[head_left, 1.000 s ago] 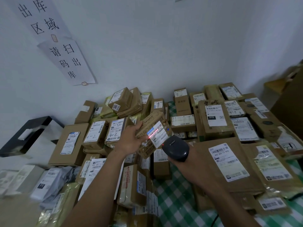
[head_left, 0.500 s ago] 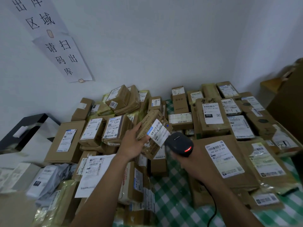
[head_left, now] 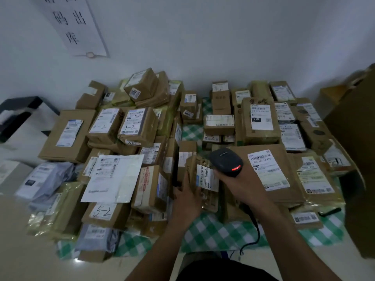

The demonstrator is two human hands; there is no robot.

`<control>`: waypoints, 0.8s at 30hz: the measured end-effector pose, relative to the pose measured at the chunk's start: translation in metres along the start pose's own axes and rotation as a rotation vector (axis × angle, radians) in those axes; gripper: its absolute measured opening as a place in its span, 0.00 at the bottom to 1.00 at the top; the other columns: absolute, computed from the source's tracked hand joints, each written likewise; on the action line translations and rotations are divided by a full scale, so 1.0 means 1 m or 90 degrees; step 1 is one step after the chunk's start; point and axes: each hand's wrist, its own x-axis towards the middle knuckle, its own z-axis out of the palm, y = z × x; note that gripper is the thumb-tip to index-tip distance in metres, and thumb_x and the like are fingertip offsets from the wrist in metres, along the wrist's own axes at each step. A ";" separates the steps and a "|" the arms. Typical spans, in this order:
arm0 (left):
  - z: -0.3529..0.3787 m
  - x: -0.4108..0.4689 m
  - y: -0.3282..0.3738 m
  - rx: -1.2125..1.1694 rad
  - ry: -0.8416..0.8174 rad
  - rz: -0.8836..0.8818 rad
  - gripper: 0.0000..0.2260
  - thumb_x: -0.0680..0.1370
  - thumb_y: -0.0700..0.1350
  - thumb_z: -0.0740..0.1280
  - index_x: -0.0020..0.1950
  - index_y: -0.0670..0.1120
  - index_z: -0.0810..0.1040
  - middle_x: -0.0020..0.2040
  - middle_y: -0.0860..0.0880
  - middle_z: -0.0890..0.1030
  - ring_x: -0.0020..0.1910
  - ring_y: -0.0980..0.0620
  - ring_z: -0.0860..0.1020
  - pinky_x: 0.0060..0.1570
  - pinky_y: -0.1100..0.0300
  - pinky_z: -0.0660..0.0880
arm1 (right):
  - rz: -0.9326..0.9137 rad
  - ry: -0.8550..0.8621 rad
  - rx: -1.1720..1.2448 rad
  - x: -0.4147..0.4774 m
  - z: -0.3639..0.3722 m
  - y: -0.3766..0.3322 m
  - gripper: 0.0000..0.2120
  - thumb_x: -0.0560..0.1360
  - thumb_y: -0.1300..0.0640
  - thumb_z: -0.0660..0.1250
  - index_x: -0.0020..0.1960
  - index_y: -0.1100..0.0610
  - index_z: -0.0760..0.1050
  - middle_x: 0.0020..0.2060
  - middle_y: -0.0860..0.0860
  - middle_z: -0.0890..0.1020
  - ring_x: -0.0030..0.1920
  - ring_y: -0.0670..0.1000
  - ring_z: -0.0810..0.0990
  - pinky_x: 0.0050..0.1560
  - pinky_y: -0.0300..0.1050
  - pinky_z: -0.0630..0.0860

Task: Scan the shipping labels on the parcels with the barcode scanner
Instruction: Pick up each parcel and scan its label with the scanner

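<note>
Near the cloth's (head_left: 205,230) front edge, the left hand (head_left: 187,197) held a parcel (head_left: 191,169), fingers curled round its near end. Its label (head_left: 207,177) faced up, just left of the scanner (head_left: 225,161), which the right hand (head_left: 241,183) gripped, nose pointing away.
</note>
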 end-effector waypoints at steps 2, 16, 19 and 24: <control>0.010 -0.006 -0.013 -0.033 -0.034 0.012 0.30 0.87 0.55 0.56 0.84 0.58 0.42 0.80 0.39 0.62 0.73 0.40 0.70 0.69 0.47 0.68 | -0.002 -0.011 0.009 -0.002 0.002 0.003 0.15 0.74 0.50 0.78 0.50 0.36 0.74 0.44 0.34 0.78 0.46 0.35 0.77 0.42 0.37 0.73; 0.050 0.000 -0.052 -0.152 -0.154 -0.068 0.23 0.87 0.44 0.56 0.81 0.46 0.53 0.71 0.43 0.76 0.58 0.49 0.77 0.56 0.57 0.76 | 0.006 -0.064 -0.020 -0.007 0.012 0.005 0.15 0.75 0.49 0.77 0.54 0.39 0.74 0.43 0.33 0.77 0.45 0.38 0.75 0.47 0.43 0.72; 0.058 0.007 -0.055 -0.141 -0.150 -0.072 0.19 0.86 0.42 0.60 0.76 0.45 0.62 0.67 0.45 0.79 0.60 0.48 0.79 0.58 0.57 0.75 | 0.002 -0.075 -0.029 -0.005 0.015 0.004 0.14 0.75 0.48 0.77 0.56 0.39 0.75 0.44 0.35 0.79 0.46 0.36 0.76 0.44 0.42 0.73; 0.059 0.036 -0.053 -0.071 -0.096 0.010 0.14 0.84 0.41 0.61 0.67 0.52 0.75 0.64 0.52 0.79 0.64 0.50 0.79 0.61 0.56 0.78 | 0.017 -0.080 -0.018 0.000 0.015 0.007 0.12 0.75 0.49 0.77 0.56 0.42 0.78 0.46 0.39 0.82 0.48 0.37 0.79 0.44 0.40 0.74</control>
